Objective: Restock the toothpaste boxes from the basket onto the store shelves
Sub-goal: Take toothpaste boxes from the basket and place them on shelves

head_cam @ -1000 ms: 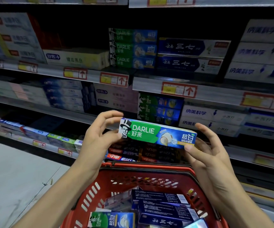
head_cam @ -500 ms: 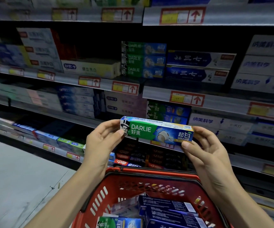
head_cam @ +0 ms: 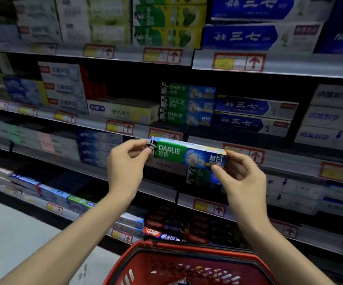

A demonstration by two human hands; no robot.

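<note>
- Now, at a store aisle, a person is holding a green-and-blue Darlie toothpaste box (head_cam: pixel 185 154) level in the air in front of the shelves (head_cam: pixel 310 69), with its printed face turned toward the camera.
- The left hand (head_cam: pixel 125 167) is pinching the box's left end between thumb and curled fingers. The right hand (head_cam: pixel 242 177) is pinching the right end in the same way, so the hands are staying apart with the box spanning the gap between them.
- The box is hanging just in front of a shelf edge. On that shelf, a stack of three matching Darlie boxes (head_cam: pixel 187 104) is sitting just beside two blue-and-white boxes (head_cam: pixel 252 114).
- More green-and-blue boxes (head_cam: pixel 199 178) are showing on the shelf below, partly hidden behind the right hand.
- A red plastic basket (head_cam: pixel 187 246) is sitting under the forearms at the bottom edge; its contents are too blurred to make out.
- Red-and-yellow price tags (head_cam: pixel 239 61) with arrows are lining the shelf edges.
</note>
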